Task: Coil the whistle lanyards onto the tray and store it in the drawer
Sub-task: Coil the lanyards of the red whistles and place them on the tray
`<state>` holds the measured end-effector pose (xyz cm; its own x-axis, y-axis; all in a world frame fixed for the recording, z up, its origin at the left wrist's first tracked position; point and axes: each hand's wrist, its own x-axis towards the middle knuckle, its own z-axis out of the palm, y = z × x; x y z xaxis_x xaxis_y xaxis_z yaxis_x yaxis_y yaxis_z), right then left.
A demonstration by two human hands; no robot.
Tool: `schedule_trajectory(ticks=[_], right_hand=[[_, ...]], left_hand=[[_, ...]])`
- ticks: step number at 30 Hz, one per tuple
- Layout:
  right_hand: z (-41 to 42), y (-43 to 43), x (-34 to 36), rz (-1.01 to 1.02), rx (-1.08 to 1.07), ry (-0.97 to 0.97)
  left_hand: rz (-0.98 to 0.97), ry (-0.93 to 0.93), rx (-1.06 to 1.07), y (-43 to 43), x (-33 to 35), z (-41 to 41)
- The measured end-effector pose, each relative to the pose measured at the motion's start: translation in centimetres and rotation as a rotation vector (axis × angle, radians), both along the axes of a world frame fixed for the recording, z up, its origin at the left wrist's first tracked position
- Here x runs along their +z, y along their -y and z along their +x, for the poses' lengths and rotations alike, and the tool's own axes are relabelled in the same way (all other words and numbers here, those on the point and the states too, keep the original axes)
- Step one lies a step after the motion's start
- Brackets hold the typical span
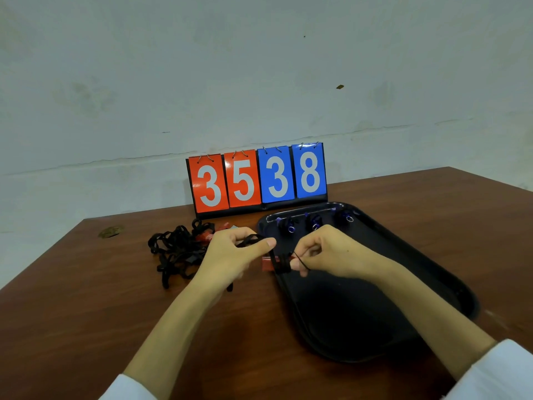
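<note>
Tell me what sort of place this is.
Likely a sports equipment room or office: a flip scoreboard stands on a wooden table against a bare, stained wall, beside tangled whistle lanyards.

3 blue whistles (289, 225), 1 tray (360, 307)

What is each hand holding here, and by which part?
Left hand pinches the black lanyard by its loose strap; right hand pinches the red whistle at its cord-wrapped end.

The brown wooden worktop (86, 313) carries a black tray (360, 327), a tangle of black lanyards (176, 252) and a flip scoreboard (256, 180).
</note>
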<state>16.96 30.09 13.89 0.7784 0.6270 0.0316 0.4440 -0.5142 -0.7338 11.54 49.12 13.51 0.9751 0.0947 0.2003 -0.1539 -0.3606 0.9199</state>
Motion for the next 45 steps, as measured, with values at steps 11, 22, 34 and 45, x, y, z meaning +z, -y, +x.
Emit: schedule_trajectory(ticks=[11, 22, 34, 45], right_hand=[[-0.9, -0.1, 0.7, 0.1, 0.231, -0.202], [-1.2, -0.2, 1.0, 0.145, 0.201, -0.188], [-0.5, -0.6, 0.3, 0.557, -0.135, -0.163], [0.0, -1.2, -1.5, 0.19, -0.417, 0.329]], left_hand=[[-0.002, 0.003, -0.062, 0.7, 0.2, -0.4], [-0.097, -0.03, 0.031, 0.3, -0.1, 0.0], [0.003, 0.002, -0.017, 2.3, -1.8, 0.3], [0.487, 0.176, 0.08, 2.5, -2.5, 0.3]])
